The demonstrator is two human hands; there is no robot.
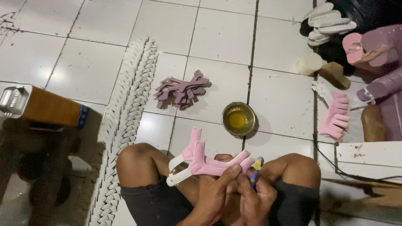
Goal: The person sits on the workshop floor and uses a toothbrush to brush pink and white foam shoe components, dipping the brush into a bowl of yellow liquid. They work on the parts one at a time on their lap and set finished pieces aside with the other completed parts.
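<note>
Down over the lap, the left hand (215,186) is closed around a bunch of pink Y-shaped sandal straps (205,161), thumb pressed along the top, and the bunch runs long-ways across the knees, forked ends fanning out to the left, the single tip pointing right. That tip sits just beside the right hand (259,196), which pinches a small blue-handled brush (255,167) upright, its yellowed head touching the strap tip, so the right hand is the nearer one to the working end. Straight ahead on the tile floor (83,50), close above the knees, stands a small metal bowl of yellow glue (238,118). Further left lies a loose pile of mauve straps (181,90), and a long row of white straps (125,121) runs beside the left knee. At far left a rectangular tin can (42,108) lies tipped, orange-brown body, blue band, silvery top. More pink straps (337,115) are fanned at right.
</note>
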